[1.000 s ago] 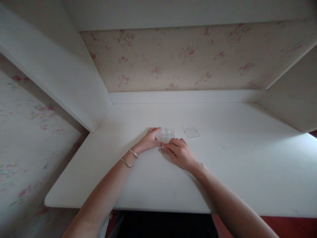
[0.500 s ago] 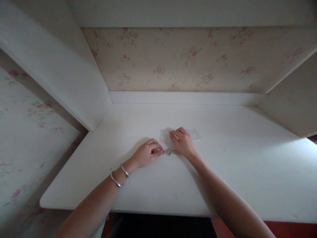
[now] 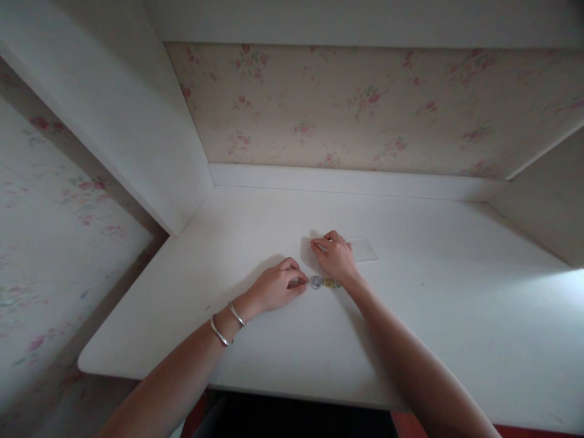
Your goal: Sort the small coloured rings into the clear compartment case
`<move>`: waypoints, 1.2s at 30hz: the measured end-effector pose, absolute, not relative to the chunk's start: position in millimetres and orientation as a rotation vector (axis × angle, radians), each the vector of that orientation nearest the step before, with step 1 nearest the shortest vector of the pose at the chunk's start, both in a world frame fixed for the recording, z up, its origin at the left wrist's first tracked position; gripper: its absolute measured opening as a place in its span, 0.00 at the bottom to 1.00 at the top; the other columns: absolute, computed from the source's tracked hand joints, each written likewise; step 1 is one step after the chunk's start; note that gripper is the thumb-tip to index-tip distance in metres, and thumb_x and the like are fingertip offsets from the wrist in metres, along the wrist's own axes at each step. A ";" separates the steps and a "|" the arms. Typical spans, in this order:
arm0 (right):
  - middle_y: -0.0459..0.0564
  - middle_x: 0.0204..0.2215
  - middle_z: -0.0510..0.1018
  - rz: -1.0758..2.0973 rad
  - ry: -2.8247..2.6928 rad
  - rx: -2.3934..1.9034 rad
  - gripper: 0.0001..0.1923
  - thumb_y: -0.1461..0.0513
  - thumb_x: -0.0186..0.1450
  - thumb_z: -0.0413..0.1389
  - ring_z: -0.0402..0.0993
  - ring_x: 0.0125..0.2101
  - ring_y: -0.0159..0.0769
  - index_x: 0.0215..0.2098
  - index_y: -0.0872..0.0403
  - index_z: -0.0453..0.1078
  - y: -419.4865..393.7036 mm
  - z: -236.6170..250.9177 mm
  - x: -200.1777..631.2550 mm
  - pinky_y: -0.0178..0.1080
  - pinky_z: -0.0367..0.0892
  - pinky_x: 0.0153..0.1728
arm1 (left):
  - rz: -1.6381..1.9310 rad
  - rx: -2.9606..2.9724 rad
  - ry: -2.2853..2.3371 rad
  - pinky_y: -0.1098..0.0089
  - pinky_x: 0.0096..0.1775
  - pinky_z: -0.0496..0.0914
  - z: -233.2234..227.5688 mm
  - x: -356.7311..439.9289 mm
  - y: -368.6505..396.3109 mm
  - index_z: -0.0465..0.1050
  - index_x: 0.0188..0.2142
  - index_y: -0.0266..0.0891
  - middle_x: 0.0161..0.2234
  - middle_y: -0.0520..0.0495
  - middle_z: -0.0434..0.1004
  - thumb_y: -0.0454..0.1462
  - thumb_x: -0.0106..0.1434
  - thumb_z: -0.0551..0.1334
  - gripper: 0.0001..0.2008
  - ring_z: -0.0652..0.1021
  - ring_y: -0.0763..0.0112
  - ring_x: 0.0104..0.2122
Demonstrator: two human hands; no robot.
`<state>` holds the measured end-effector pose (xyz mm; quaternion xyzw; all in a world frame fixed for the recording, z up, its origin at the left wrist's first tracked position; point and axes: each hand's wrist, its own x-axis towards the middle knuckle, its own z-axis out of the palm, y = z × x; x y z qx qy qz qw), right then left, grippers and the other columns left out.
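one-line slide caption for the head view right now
Over a white desk, the left hand is beside small round pieces; the right hand partly hides a clear flat panel.

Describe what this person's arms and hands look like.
The left hand and right hand wear no gloves, and no sleeves show. Two slim, rounded, silver-coloured bangles circle the left wrist; the right wrist shows none.

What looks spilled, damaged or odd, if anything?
Nothing looks spilled: the silvery round piece and yellow round piece lie side by side. Slightly odd: a small dark mark left of the bracelets, against the white desk.
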<state>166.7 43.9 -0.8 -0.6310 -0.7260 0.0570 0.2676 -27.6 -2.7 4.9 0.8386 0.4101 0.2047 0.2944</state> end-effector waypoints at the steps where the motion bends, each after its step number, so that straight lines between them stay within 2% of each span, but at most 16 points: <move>1: 0.49 0.37 0.71 0.166 -1.943 -1.707 0.11 0.56 0.65 0.52 0.67 0.39 0.38 0.38 0.44 0.77 43.9 -0.5 166.2 0.40 0.58 0.38 | 0.545 2.234 1.092 0.74 0.38 0.70 4.3 -27.6 -2.6 0.76 0.40 0.43 0.42 0.49 0.69 0.41 0.62 0.58 0.10 0.74 0.76 0.31; 5: 0.49 0.34 0.71 0.193 -1.819 -1.654 0.12 0.55 0.64 0.52 0.68 0.38 0.37 0.35 0.46 0.77 42.7 -0.3 169.8 0.39 0.59 0.39 | 0.556 2.260 1.099 0.74 0.38 0.70 1.9 -27.8 -2.0 0.76 0.40 0.43 0.42 0.49 0.69 0.40 0.62 0.59 0.10 0.74 0.76 0.32; 12: 0.49 0.31 0.72 0.292 -1.589 -1.601 0.14 0.55 0.62 0.52 0.68 0.30 0.34 0.32 0.53 0.77 31.7 -3.8 200.3 0.36 0.62 0.32 | 0.547 2.329 1.101 0.73 0.38 0.70 1.3 -27.9 -2.0 0.76 0.40 0.43 0.42 0.49 0.70 0.40 0.64 0.57 0.11 0.74 0.76 0.32; 17: 0.48 0.29 0.73 0.300 -1.530 -1.660 0.14 0.56 0.61 0.52 0.69 0.31 0.34 0.30 0.53 0.78 32.2 -12.5 212.6 0.37 0.62 0.34 | 0.577 2.352 1.090 0.72 0.40 0.69 1.5 -26.7 -1.4 0.76 0.40 0.43 0.41 0.49 0.70 0.40 0.65 0.56 0.11 0.74 0.75 0.34; 27: 0.49 0.30 0.75 0.356 -1.386 -1.657 0.15 0.56 0.61 0.51 0.70 0.32 0.36 0.32 0.53 0.78 34.5 -12.6 213.6 0.38 0.62 0.35 | 0.696 2.169 1.120 0.73 0.33 0.67 -3.3 -24.8 2.9 0.77 0.36 0.40 0.38 0.49 0.69 0.40 0.63 0.58 0.09 0.71 0.78 0.29; 36: 0.49 0.30 0.77 0.356 -1.361 -1.746 0.15 0.56 0.60 0.50 0.71 0.32 0.37 0.31 0.52 0.78 36.9 -14.7 216.4 0.39 0.62 0.35 | 0.866 1.992 1.161 0.73 0.34 0.68 -4.9 -28.1 15.2 0.76 0.37 0.39 0.37 0.48 0.68 0.41 0.63 0.58 0.10 0.72 0.75 0.32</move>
